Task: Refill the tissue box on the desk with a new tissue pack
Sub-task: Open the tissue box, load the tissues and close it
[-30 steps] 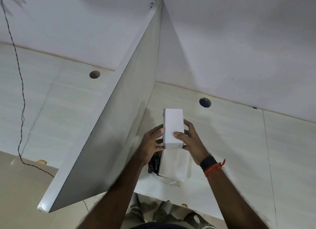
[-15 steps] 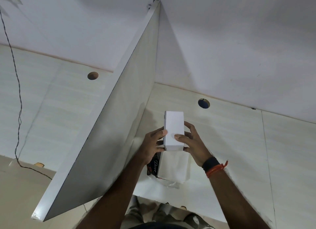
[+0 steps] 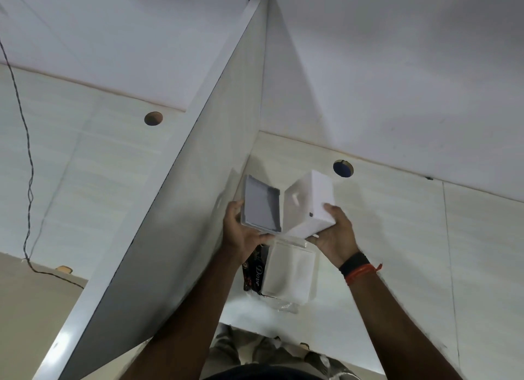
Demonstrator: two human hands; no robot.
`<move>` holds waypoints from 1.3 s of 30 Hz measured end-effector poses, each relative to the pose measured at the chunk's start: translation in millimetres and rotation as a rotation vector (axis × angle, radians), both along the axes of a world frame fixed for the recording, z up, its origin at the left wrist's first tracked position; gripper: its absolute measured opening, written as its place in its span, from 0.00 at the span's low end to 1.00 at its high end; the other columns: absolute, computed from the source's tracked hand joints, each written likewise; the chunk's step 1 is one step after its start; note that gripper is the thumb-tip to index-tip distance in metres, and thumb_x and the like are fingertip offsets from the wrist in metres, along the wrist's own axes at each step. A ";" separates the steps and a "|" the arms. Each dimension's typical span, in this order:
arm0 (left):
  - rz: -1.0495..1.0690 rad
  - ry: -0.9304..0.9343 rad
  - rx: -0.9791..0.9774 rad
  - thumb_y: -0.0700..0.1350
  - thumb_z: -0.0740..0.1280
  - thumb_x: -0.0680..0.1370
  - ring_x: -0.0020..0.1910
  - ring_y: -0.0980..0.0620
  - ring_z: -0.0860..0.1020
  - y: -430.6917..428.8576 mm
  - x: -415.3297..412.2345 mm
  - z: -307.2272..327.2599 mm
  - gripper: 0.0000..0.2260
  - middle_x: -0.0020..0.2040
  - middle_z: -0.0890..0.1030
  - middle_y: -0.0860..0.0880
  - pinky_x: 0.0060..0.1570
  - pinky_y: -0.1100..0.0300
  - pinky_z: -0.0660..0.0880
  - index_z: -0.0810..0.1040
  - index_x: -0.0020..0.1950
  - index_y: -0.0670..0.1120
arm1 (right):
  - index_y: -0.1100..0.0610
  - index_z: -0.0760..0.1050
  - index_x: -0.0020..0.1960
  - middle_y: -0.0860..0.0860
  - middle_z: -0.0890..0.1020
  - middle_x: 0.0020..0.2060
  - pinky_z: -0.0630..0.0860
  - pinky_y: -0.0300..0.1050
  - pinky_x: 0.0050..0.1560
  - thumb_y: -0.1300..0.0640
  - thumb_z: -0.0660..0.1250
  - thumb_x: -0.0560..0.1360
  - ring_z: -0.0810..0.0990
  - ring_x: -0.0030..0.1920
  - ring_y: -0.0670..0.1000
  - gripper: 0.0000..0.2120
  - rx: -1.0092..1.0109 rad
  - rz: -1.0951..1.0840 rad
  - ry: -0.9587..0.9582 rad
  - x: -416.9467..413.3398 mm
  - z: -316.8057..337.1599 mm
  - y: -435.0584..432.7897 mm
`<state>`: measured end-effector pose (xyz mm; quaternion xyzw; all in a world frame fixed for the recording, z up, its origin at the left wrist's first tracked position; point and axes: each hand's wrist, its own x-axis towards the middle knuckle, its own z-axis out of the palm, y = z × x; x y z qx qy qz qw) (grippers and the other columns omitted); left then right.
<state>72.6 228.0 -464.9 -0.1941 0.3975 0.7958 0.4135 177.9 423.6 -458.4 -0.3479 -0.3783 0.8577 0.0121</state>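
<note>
Pale desk (image 3: 397, 238) with a partition (image 3: 170, 209) on its left. Left hand (image 3: 241, 232) grips the lid (image 3: 262, 206); right hand (image 3: 334, 235) cups the box (image 3: 309, 203), both held above the desk. Box open, apparently empty. Pack (image 3: 286, 272) lies below on the desk, not yet inserted. Box interior and the pack's far end are hidden.

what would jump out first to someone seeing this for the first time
Mid-frame, both hands hold a white tissue box split open above the desk: the left hand grips its grey-lined lid, the right hand the body. Just below lies a tissue pack in clear wrap. A tall white divider panel rises at left.
</note>
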 end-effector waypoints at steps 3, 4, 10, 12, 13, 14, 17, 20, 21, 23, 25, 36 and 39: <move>0.098 -0.066 -0.055 0.59 0.58 0.74 0.56 0.35 0.78 -1.1 -7.6 -14.9 0.25 0.57 0.82 0.37 0.59 0.29 0.71 0.81 0.61 0.45 | 0.54 0.77 0.50 0.56 0.78 0.51 0.74 0.61 0.58 0.44 0.69 0.70 0.76 0.57 0.62 0.15 -0.209 -0.144 -0.025 -1.5 -22.0 11.5; 0.104 -0.066 -0.091 0.60 0.58 0.74 0.56 0.36 0.78 -0.2 -9.0 -19.1 0.23 0.56 0.82 0.38 0.60 0.27 0.68 0.82 0.58 0.46 | 0.53 0.78 0.51 0.57 0.79 0.53 0.74 0.62 0.59 0.43 0.67 0.71 0.76 0.59 0.63 0.16 -0.232 -0.171 -0.031 -2.2 -29.8 13.3; 0.062 -0.057 -0.243 0.59 0.55 0.77 0.53 0.37 0.78 10.0 -22.5 -38.1 0.25 0.62 0.79 0.37 0.59 0.33 0.73 0.76 0.66 0.46 | 0.55 0.77 0.65 0.62 0.80 0.61 0.72 0.64 0.67 0.45 0.64 0.76 0.77 0.63 0.64 0.21 -0.181 -0.311 -0.173 -7.0 -61.8 17.9; 0.048 -0.047 -0.296 0.58 0.54 0.79 0.49 0.40 0.78 13.5 -27.9 -42.7 0.26 0.66 0.77 0.35 0.54 0.41 0.76 0.73 0.70 0.44 | 0.58 0.76 0.67 0.61 0.80 0.62 0.72 0.61 0.68 0.52 0.64 0.78 0.78 0.64 0.62 0.20 -0.115 -0.353 -0.240 -8.1 -69.1 22.1; 0.033 -0.043 -0.331 0.57 0.54 0.80 0.47 0.40 0.78 14.1 -30.3 -45.1 0.26 0.67 0.75 0.33 0.50 0.45 0.77 0.72 0.71 0.43 | 0.60 0.77 0.65 0.60 0.80 0.60 0.73 0.58 0.68 0.55 0.64 0.79 0.78 0.62 0.61 0.17 -0.073 -0.358 -0.274 -7.6 -72.1 24.5; 0.020 -0.029 -0.363 0.57 0.55 0.80 0.48 0.38 0.77 14.0 -33.3 -48.0 0.27 0.69 0.72 0.30 0.46 0.48 0.77 0.70 0.72 0.41 | 0.60 0.79 0.60 0.59 0.80 0.57 0.75 0.55 0.66 0.57 0.63 0.79 0.79 0.59 0.59 0.12 -0.003 -0.357 -0.328 -6.3 -74.3 26.8; 0.032 0.005 -0.422 0.60 0.60 0.78 0.60 0.34 0.77 11.2 -38.7 -58.2 0.29 0.68 0.74 0.33 0.43 0.51 0.77 0.70 0.73 0.44 | 0.56 0.79 0.38 0.57 0.78 0.40 0.76 0.47 0.45 0.59 0.66 0.77 0.75 0.42 0.55 0.09 0.309 -0.331 -0.499 3.4 -80.2 34.5; 0.023 0.078 -0.535 0.60 0.64 0.75 0.57 0.42 0.80 8.4 -39.8 -63.3 0.24 0.60 0.81 0.43 0.47 0.53 0.75 0.76 0.65 0.47 | 0.53 0.73 0.28 0.54 0.75 0.31 0.70 0.50 0.41 0.56 0.64 0.76 0.70 0.36 0.55 0.16 0.583 -0.288 -0.616 25.4 -92.0 34.4; -0.001 0.157 -0.608 0.57 0.64 0.76 0.58 0.41 0.79 9.2 -38.6 -62.3 0.22 0.59 0.81 0.42 0.49 0.54 0.74 0.77 0.64 0.45 | 0.53 0.74 0.30 0.54 0.77 0.33 0.71 0.51 0.41 0.54 0.64 0.76 0.72 0.35 0.55 0.16 0.598 -0.272 -0.638 34.1 -93.9 30.9; -0.024 0.340 -0.739 0.49 0.66 0.79 0.67 0.40 0.74 11.8 -32.1 -58.2 0.23 0.66 0.76 0.39 0.59 0.56 0.70 0.72 0.69 0.37 | 0.54 0.77 0.35 0.56 0.80 0.38 0.72 0.50 0.38 0.50 0.65 0.77 0.75 0.34 0.54 0.13 0.548 -0.201 -0.660 52.2 -98.4 18.7; -0.015 0.462 -0.824 0.42 0.67 0.79 0.67 0.47 0.71 12.8 -15.0 -43.3 0.25 0.70 0.71 0.43 0.62 0.61 0.66 0.66 0.73 0.35 | 0.56 0.78 0.40 0.55 0.82 0.38 0.76 0.51 0.39 0.48 0.67 0.77 0.77 0.35 0.54 0.13 0.520 -0.051 -0.675 69.8 -104.9 3.6; -0.845 0.459 -1.014 0.53 0.71 0.71 0.55 0.43 0.81 3.8 73.4 -59.3 0.20 0.53 0.84 0.43 0.53 0.56 0.76 0.80 0.57 0.41 | 0.58 0.77 0.57 0.52 0.82 0.50 0.77 0.48 0.51 0.41 0.74 0.69 0.81 0.52 0.57 0.26 0.708 0.323 -0.735 77.2 -105.8 -59.1; -0.857 0.442 -1.001 0.51 0.72 0.72 0.55 0.43 0.81 4.6 73.5 -66.2 0.20 0.54 0.84 0.43 0.56 0.52 0.78 0.80 0.58 0.41 | 0.59 0.78 0.58 0.53 0.84 0.51 0.78 0.49 0.52 0.44 0.77 0.66 0.82 0.53 0.58 0.27 0.625 0.261 -0.719 72.7 -111.0 -62.2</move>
